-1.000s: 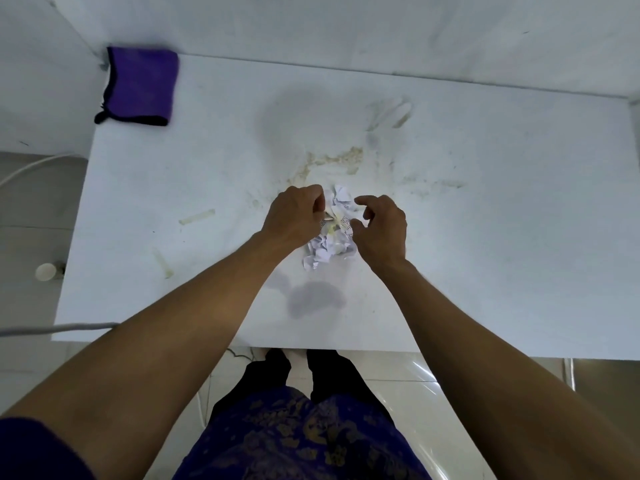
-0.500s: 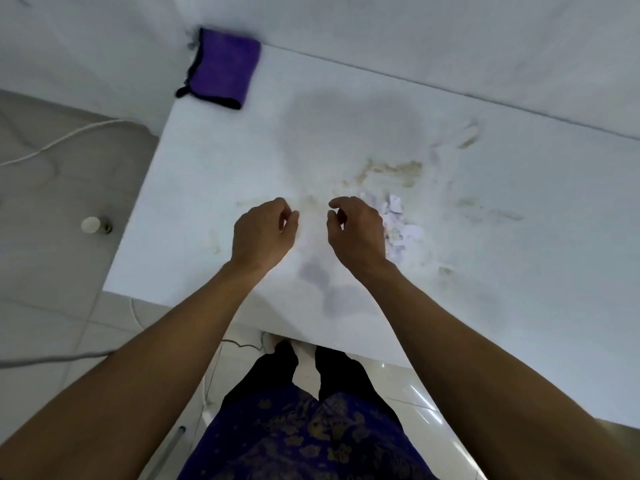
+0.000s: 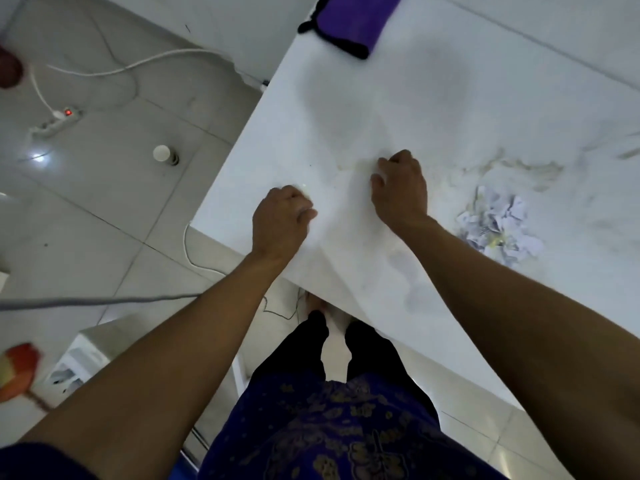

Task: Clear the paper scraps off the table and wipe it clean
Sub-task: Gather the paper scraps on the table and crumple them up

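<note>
— On the white table (image 3: 433,109), near its left edge: where are the hands?

— Both over the tabletop, side by side w/ a gap btwn them. Left hand (image 3: 280,223) sits closest to the table's left edge, fingers curled under into a loose fist. Right hand (image 3: 400,190) is a bit farther in, also curled, knuckles up.

— Holding anything?

— Can't tell. Fingers are tucked under on both, so whatever's inside, if anything, is hidden. Frame's blurry too.

— Paper scraps?

— One crumpled white pile (image 3: 498,226), on the table to the right of the right forearm, apart from both hands. Some yellowish bits mixed into it.

— Table surface?

— Dirty. Yellow-brown smears (image 3: 530,168) just beyond the scraps, fainter streaks toward the right edge of view.

— Cloth?

— Purple cloth (image 3: 356,15) w/ black trim, at the far left corner of the table, well apart from hands & scraps.

— Floor side?

— Tiled floor left of the table: white power strip (image 3: 57,121) w/ a red light on, white cable (image 3: 114,69) running from it, small white cylinder (image 3: 162,154) standing near the table. Red-orange obj (image 3: 15,370) at the lower left, too blurred to ID.
</note>
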Motion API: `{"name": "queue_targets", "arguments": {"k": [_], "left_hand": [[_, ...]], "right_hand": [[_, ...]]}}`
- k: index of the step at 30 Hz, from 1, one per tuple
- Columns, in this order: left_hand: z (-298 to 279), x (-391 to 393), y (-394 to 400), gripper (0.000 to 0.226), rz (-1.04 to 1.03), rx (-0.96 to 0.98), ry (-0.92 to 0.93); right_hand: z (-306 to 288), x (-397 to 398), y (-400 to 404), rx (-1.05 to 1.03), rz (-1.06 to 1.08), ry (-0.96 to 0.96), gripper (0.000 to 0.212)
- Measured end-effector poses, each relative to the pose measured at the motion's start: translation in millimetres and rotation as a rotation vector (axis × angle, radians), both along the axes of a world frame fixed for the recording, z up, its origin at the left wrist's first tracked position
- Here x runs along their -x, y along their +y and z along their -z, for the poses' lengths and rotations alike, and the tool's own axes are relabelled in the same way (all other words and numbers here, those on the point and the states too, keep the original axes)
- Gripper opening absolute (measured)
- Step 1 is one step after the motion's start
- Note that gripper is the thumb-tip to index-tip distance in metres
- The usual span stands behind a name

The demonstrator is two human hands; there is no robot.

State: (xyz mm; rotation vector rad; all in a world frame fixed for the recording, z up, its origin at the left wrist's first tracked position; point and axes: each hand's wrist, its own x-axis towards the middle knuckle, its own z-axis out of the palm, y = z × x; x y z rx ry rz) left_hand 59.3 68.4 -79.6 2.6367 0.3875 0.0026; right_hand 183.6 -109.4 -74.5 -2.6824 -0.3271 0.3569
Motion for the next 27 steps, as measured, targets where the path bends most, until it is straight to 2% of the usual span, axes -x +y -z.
{"name": "queue_targets", "arguments": {"k": [2,7,13,15,19,22,27], "left_hand": [[2.1,-3.5,0.7,0.006,0.023,-0.03,-0.04],[6.0,-7.5,5.4,0.006,0.088,-0.035,-0.004],[-15.5,-13.2,15.6,0.008,-0.06,0.113,-0.012],[-23.3,-16.2,18.0,0.009,-0.088,0.153,-0.045],[-37.5,-22.1,20.1,0.009,-0.105,0.222,-0.129],[-48.6,-26.5,7.6,0.009,-0.036,0.268,-0.128],[-58.0,-38.7,-51.4,0.009,0.143,0.32,-0.127]], "right_hand": [[4.6,-1.9,4.0,0.007,0.035,-0.023,0.019],[5.4,0.9,16.2,-0.004,0.122,-0.046,0.016],[3.0,2.0,25.2,-0.045,0.213,0.035,0.007],[-1.2,6.0,27.8,-0.126,0.195,0.044,0.006],[-26.4,23.2,26.3,-0.421,0.186,-0.06,0.009],[-46.4,32.4,2.7,-0.529,0.306,-0.088,0.008],[-60.2,46.4,-80.0,-0.426,0.599,-0.061,0.006]]}}
